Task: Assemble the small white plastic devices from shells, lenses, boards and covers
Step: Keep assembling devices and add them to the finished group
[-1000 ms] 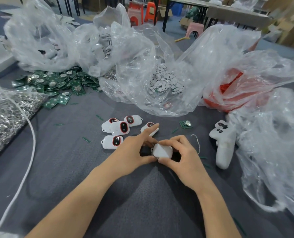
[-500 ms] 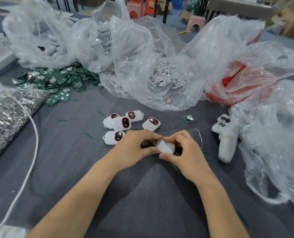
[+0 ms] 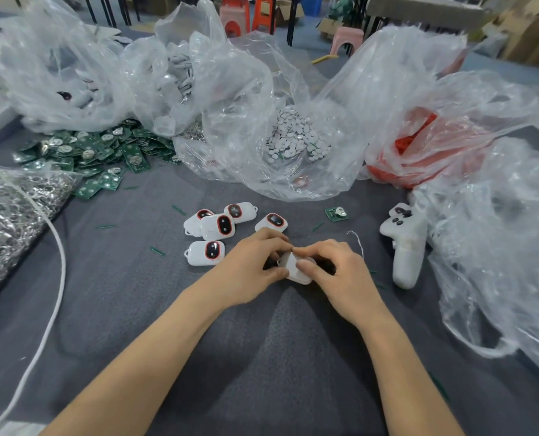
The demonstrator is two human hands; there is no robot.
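The grey cloth-covered surface (image 3: 261,357) carries clear bags (image 3: 236,99) of parts along its far side. Near the centre, the left grip (image 3: 249,265) and the right grip (image 3: 340,272) each pinch the same white device (image 3: 296,272) between curled fingers and thumb. Five finished devices (image 3: 217,226) lie just beyond the left grip. A pile of green boards (image 3: 98,152) lies at far left. A white controller (image 3: 406,247) lies to the right.
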